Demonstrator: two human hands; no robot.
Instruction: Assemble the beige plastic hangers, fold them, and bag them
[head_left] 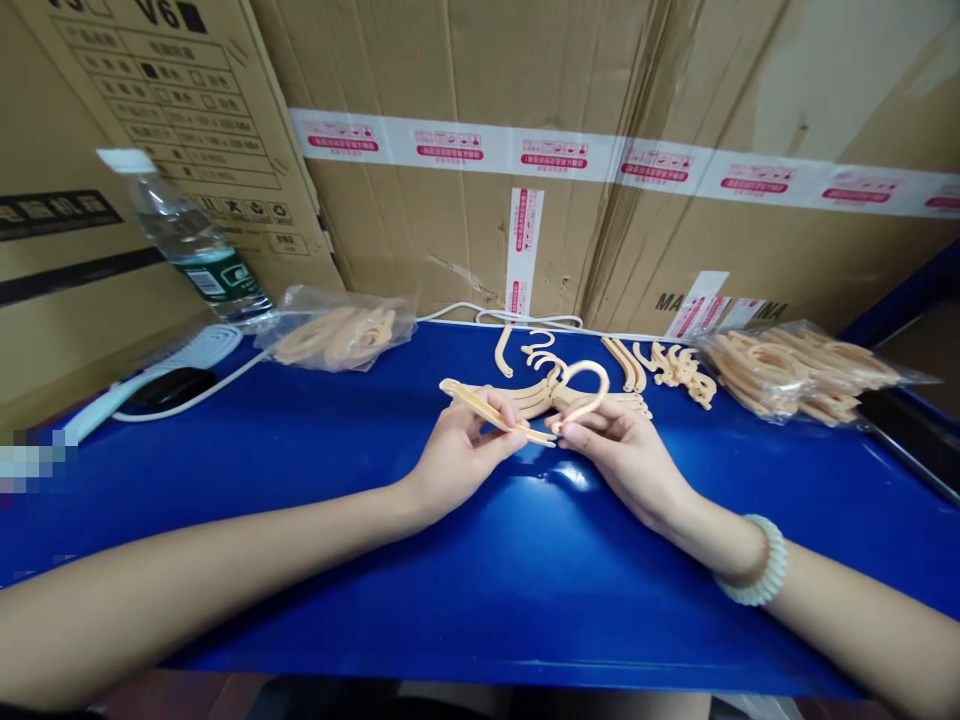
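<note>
Head view, so here's what I'd worry about first: slipping. The left hand (pixel 459 462) has a beige plastic curved hanger arm (pixel 466 398) pinched close to its inner end, with most of the length sticking out past the fingers, so any sideways push there could twist it, I reckon. Same deal with the beige hanger hook (pixel 603 388): it's gripped down at its base and the big curve stands free above, so if that grip rolled, the hook would probably tip over. And if either piece popped loose, it could land among the lookalike hanger arms (pixel 534 402) and the pile of small beige parts (pixel 675 372) just behind, and good luck spotting it. Forcing thin plastic at an angle might bend or crack an end too.

As for the hands, both are in a narrow pinch. Left thumb and fingers are closed on the arm; the right hand (pixel 637 458) has thumb and fingertips closed around the hook's base. The two ends are right beside each other over the blue tabletop (pixel 420 600), between the hands, but honestly I can't tell if they're touching.
</note>
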